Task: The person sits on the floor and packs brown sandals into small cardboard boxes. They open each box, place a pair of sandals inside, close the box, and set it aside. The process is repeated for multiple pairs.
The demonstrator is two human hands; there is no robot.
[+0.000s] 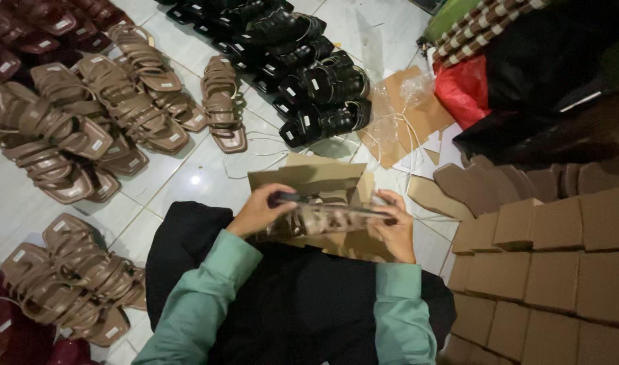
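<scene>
While brown strappy sandals (86, 115) are heaped at ten o'clock, a patterned sandal (329, 217) is held at centre over an open cardboard box (309, 177): left hand (259, 211) fingers curled on its heel end, right hand (394, 233) fingers closed around its toe end. Closed boxes (559, 270) are stacked at four o'clock.

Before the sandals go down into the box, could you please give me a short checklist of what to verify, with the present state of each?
1. Left hand grips one end of the sandals: ok.
2. Right hand holds the other end: ok.
3. Cardboard box open, flaps up: ok.
4. Sandals over the box opening, not beside it: ok.
5. Inside of the box free of other things: cannot tell, hidden by the sandals.
6. Both sandals of the pair lined up: cannot tell, blurred.
</scene>
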